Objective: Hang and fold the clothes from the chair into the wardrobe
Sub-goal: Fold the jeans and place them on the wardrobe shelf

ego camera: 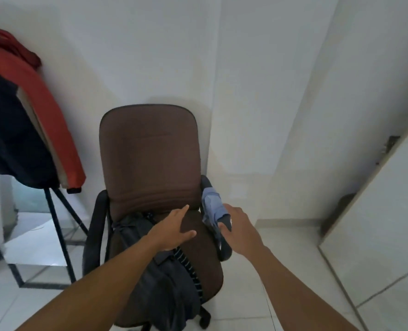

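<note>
I get soft, dim, even light with a faint shadow behind the chair [148, 149]; everything looks slightly blurred, edges bowed, perhaps from the wide lens.

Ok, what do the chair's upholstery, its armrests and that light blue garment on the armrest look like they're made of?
Upholstery: brown woven fabric, matte, creased near the seat. Armrests: black, slightly glossy, probably plastic. Light blue garment: thin woven cloth, likely cotton shirting, going by its soft folds; the blur leaves that open.

Brown chair [148, 154] with dark clothes [167, 290], left hand [174, 231] open above, right hand [240, 231] at blue garment [213, 206]
</note>
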Action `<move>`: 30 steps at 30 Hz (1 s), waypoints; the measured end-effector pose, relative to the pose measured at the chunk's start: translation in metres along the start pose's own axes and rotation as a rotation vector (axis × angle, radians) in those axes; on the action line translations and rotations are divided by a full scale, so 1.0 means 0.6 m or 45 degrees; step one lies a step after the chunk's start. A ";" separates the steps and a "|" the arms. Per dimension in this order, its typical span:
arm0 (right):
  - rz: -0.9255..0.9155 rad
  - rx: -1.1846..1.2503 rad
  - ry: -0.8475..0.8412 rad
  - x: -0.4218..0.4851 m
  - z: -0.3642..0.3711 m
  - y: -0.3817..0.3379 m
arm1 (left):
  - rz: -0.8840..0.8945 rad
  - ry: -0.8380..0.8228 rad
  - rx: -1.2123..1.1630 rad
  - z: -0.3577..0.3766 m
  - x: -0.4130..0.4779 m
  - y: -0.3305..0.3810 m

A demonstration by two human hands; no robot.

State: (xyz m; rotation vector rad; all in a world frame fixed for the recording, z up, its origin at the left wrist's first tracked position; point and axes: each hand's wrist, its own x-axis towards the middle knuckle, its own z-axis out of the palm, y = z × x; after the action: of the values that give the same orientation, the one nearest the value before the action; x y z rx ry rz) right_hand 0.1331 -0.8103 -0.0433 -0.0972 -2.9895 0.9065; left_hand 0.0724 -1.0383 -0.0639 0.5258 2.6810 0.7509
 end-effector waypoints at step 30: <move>-0.547 -0.551 -0.882 0.819 0.257 0.281 | -1.521 0.282 -1.661 0.289 0.614 -0.012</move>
State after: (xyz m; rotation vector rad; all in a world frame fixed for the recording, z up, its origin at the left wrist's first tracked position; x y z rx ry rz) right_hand -0.3530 -0.7247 -0.2664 1.0083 -3.5143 0.2602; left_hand -0.1893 -0.8131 -0.2797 -1.3221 1.4965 1.7308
